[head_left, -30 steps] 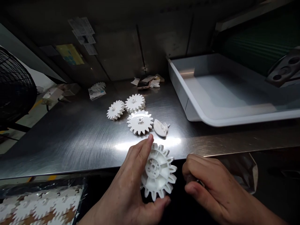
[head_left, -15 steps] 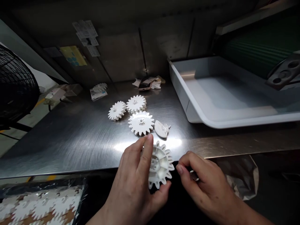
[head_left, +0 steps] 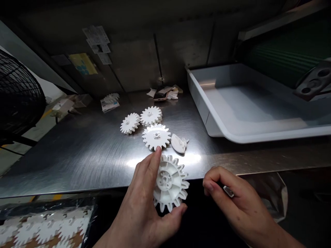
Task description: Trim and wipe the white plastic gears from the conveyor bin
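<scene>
My left hand grips a white plastic gear by its edge, with the ribbed hollow side and hub facing me. To the right, my right hand is curled around a small metal-ended tool; most of it is hidden in the fingers, so its kind is unclear. Past the held gear, another white gear lies flat on the steel table, with two more gear spots behind it, a left gear and a back gear stack. Beside the nearest one rests a whitish curved piece.
A large pale tray stands on the right of the steel table, below a green conveyor belt. A phone with scraps lies at the back. Lower left, a plastic-lined box holds several gears. A black fan stands left.
My left hand has turned the gear so more of its hollow face shows. My right hand has moved a little to the right, away from the gear, and the tool's metal end shows more.
</scene>
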Motion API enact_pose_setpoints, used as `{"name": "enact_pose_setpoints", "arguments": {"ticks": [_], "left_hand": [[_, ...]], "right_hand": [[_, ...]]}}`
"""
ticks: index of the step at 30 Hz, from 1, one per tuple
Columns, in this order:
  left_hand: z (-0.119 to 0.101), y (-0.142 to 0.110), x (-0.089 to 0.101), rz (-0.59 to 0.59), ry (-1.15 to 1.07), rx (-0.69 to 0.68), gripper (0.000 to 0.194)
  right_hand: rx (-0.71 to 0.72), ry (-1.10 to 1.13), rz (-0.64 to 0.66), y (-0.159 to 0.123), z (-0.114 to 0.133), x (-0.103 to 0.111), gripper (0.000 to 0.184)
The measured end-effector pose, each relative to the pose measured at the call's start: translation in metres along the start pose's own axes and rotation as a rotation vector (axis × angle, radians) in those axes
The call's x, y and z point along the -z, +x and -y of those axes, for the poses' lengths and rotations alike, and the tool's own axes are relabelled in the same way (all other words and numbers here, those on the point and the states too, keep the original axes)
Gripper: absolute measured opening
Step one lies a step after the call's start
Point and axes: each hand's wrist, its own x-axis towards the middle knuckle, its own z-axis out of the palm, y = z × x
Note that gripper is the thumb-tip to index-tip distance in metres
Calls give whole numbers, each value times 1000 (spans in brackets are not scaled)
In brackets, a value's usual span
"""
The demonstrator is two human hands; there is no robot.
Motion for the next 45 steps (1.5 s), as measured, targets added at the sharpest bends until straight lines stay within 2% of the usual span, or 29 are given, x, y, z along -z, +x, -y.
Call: {"name": "enact_pose_setpoints", "arguments": {"ticks": [5, 10, 13, 16, 17, 19, 23, 26, 28, 33, 36, 39, 41, 45], "left_hand": [[0, 0, 1, 23, -140, 32, 101], [3, -3, -1, 39, -351, 139, 98], [4, -5, 0, 76, -734, 267, 92], [0, -3, -3, 106, -1323, 354, 66], [-2, -2, -6, 121, -1490, 363, 65], [-6, 2, -12, 163, -1747, 359, 77], [-8, 6, -22, 262, -2001, 337, 83], [-8, 5, -23, 290, -2001, 338, 83], [-9, 3, -21, 262, -1948, 333, 78], [-10, -4, -16, 159, -1569, 459, 70], [-9, -10, -15, 131, -1456, 473, 62], [-6, -13, -15, 143, -1406, 433, 59], [-7, -12, -15, 146, -1356, 433, 61], [-16, -8, -12, 92, -1171, 459, 58]], "right_hand": [[52, 11, -7, 0, 0, 0, 11], [203, 36, 28, 2, 0, 2, 18], [179, 21, 29, 1, -3, 3, 17], [86, -40, 59, -4, -9, 3, 16], [61, -55, 76, -5, -11, 3, 16], [33, -57, 92, -8, -14, 1, 16], [-35, -16, 37, -11, -16, -3, 17], [-57, -3, 19, -10, -13, -4, 16], [-25, -19, 29, -9, -11, -3, 16], [127, -103, 40, -4, -9, 3, 15], [187, -107, 69, -3, -7, 5, 19], [142, -222, 88, -2, 0, 5, 16], [148, -334, 112, 0, 6, 6, 22], [306, -552, 105, 9, 17, 5, 30]]}}
